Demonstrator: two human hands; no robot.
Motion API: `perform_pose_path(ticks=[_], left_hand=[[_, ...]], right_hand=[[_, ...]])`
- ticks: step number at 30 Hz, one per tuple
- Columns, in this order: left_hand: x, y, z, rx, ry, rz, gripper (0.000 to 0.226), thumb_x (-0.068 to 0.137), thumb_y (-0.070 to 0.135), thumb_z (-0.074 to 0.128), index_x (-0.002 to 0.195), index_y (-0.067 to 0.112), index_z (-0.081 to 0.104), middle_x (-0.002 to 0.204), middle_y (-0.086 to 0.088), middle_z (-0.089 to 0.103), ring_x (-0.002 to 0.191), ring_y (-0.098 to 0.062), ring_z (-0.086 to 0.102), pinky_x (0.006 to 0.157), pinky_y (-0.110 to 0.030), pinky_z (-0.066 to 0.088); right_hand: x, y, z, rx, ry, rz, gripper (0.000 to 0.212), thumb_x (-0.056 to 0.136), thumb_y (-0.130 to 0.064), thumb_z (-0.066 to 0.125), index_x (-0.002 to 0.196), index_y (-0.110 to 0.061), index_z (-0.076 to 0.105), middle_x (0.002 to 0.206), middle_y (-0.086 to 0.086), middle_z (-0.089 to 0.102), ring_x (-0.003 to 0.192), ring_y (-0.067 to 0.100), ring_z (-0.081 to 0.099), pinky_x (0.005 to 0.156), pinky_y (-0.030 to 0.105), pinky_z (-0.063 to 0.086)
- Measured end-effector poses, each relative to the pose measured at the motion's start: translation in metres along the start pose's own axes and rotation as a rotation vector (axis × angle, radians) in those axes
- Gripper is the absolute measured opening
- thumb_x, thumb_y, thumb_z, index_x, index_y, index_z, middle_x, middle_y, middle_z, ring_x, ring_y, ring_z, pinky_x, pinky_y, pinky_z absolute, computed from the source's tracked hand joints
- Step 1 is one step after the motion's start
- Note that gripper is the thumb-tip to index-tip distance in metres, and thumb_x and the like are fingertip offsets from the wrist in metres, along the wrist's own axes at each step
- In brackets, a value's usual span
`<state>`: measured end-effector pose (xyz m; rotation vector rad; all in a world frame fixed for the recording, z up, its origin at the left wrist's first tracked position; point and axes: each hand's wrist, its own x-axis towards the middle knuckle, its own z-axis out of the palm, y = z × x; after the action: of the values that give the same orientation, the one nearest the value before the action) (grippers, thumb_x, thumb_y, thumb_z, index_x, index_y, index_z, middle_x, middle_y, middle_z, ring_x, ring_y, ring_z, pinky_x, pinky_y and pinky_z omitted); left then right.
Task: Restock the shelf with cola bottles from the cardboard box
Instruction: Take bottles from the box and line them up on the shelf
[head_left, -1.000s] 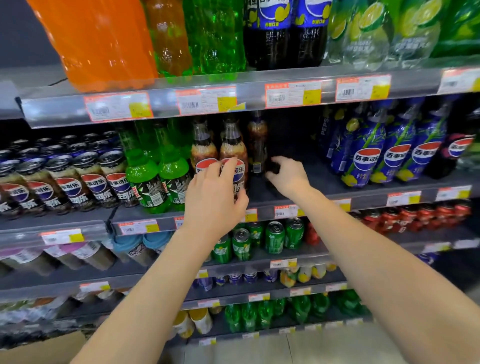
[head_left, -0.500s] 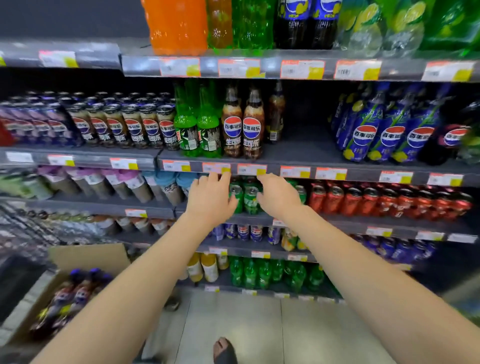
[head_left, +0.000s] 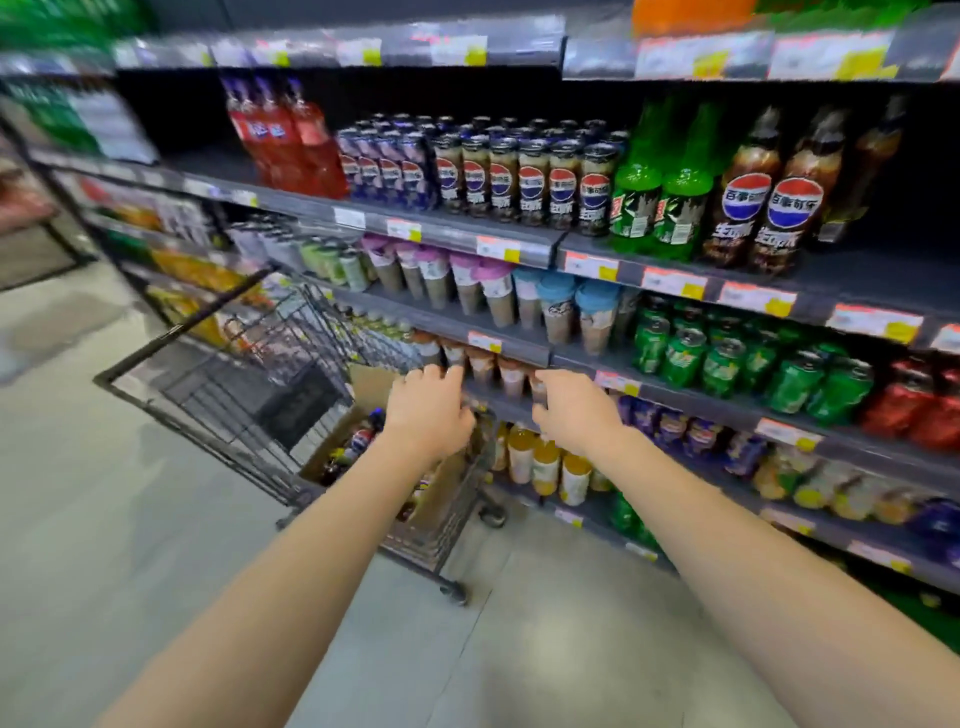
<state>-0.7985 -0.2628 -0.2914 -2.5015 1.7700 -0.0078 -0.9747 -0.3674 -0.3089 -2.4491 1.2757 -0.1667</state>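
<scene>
Both hands are empty with fingers bent a little: the left hand (head_left: 428, 410) hangs just over the cardboard box (head_left: 371, 383) of cola bottles (head_left: 362, 440), and the right hand (head_left: 574, 413) is beside it, nearer the shelf (head_left: 872, 275). The box sits inside a black wire cart (head_left: 291, 338) with bars all around it. A moment ago the hands were up by the green cans (head_left: 727, 364), and the box was far down on the left.
</scene>
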Motion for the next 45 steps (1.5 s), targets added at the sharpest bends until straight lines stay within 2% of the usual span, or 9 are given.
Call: perform_pose_path(ticks=[3, 8, 18, 21, 24, 26, 32, 36, 45], left_hand=[[-0.008, -0.066, 0.019, -0.003, -0.049, -0.089, 0.063, 0.097, 0.046, 0.051, 0.151, 0.016, 0.039, 0.147, -0.016, 0.049, 0.13, -0.039, 0.052, 0.108, -0.05, 0.043], [-0.01, -0.181, 0.053, 0.014, -0.077, -0.149, 0.054, 0.097, 0.047, 0.05, 0.14, 0.014, 0.046, 0.137, -0.016, 0.054, 0.128, -0.039, 0.052, 0.11, -0.051, 0.039], [0.031, -0.357, 0.1, -0.012, -0.168, -0.124, 0.057, 0.099, 0.047, 0.051, 0.147, 0.016, 0.043, 0.141, -0.016, 0.053, 0.13, -0.041, 0.051, 0.112, -0.053, 0.039], [0.048, -0.385, 0.115, -0.05, -0.193, -0.107, 0.056, 0.099, 0.045, 0.05, 0.145, 0.016, 0.044, 0.138, -0.015, 0.054, 0.128, -0.041, 0.053, 0.109, -0.051, 0.041], [0.072, -0.404, 0.132, -0.086, -0.184, -0.087, 0.056, 0.098, 0.043, 0.051, 0.148, 0.017, 0.043, 0.138, -0.014, 0.056, 0.126, -0.039, 0.055, 0.106, -0.048, 0.043], [0.09, -0.414, 0.143, -0.104, -0.154, -0.059, 0.056, 0.098, 0.039, 0.052, 0.149, 0.02, 0.041, 0.136, -0.012, 0.057, 0.124, -0.038, 0.057, 0.103, -0.047, 0.044], [0.168, -0.436, 0.184, -0.042, -0.238, 0.043, 0.06, 0.099, 0.041, 0.048, 0.153, 0.019, 0.036, 0.138, -0.012, 0.055, 0.127, -0.037, 0.054, 0.106, -0.048, 0.042], [0.224, -0.438, 0.222, -0.021, -0.335, 0.052, 0.062, 0.099, 0.044, 0.052, 0.153, 0.019, 0.036, 0.143, -0.013, 0.052, 0.129, -0.037, 0.052, 0.11, -0.049, 0.04], [0.295, -0.425, 0.308, -0.149, -0.562, 0.067, 0.055, 0.096, 0.042, 0.059, 0.144, 0.022, 0.041, 0.14, -0.01, 0.054, 0.127, -0.036, 0.054, 0.103, -0.048, 0.046]], right_hand=[[0.019, -0.061, 0.034, 0.025, -0.036, -0.042, 0.034, 0.094, -0.026, 0.058, 0.126, -0.014, 0.06, 0.125, 0.013, 0.065, 0.113, 0.036, 0.062, 0.084, 0.043, 0.055], [0.064, -0.167, 0.099, 0.054, -0.157, -0.101, 0.055, 0.095, -0.026, 0.06, 0.148, -0.013, 0.048, 0.142, 0.012, 0.058, 0.124, 0.033, 0.058, 0.096, 0.044, 0.054], [0.159, -0.307, 0.191, 0.049, -0.242, -0.009, 0.041, 0.095, -0.028, 0.062, 0.132, -0.01, 0.058, 0.128, 0.014, 0.065, 0.113, 0.034, 0.064, 0.092, 0.045, 0.055], [0.181, -0.316, 0.208, 0.049, -0.264, 0.05, 0.034, 0.095, -0.028, 0.062, 0.125, -0.012, 0.061, 0.118, 0.012, 0.067, 0.102, 0.032, 0.066, 0.087, 0.044, 0.058], [0.206, -0.314, 0.223, 0.05, -0.278, 0.105, 0.008, 0.092, -0.025, 0.061, 0.094, -0.018, 0.057, 0.088, 0.006, 0.065, 0.076, 0.027, 0.063, 0.061, 0.034, 0.051], [0.224, -0.31, 0.234, 0.034, -0.297, 0.131, 0.01, 0.092, -0.023, 0.06, 0.088, -0.018, 0.052, 0.082, 0.004, 0.062, 0.075, 0.029, 0.064, 0.057, 0.032, 0.048], [0.297, -0.289, 0.281, 0.055, -0.375, 0.215, 0.018, 0.093, -0.025, 0.059, 0.11, -0.02, 0.062, 0.096, 0.007, 0.068, 0.084, 0.029, 0.065, 0.069, 0.035, 0.054], [0.346, -0.267, 0.322, 0.105, -0.416, 0.335, 0.025, 0.094, -0.028, 0.059, 0.115, -0.015, 0.063, 0.111, 0.011, 0.069, 0.101, 0.034, 0.066, 0.083, 0.041, 0.056], [0.394, -0.221, 0.404, 0.226, -0.542, 0.606, 0.045, 0.097, -0.037, 0.06, 0.134, -0.01, 0.056, 0.127, 0.014, 0.065, 0.116, 0.032, 0.061, 0.096, 0.039, 0.051]])
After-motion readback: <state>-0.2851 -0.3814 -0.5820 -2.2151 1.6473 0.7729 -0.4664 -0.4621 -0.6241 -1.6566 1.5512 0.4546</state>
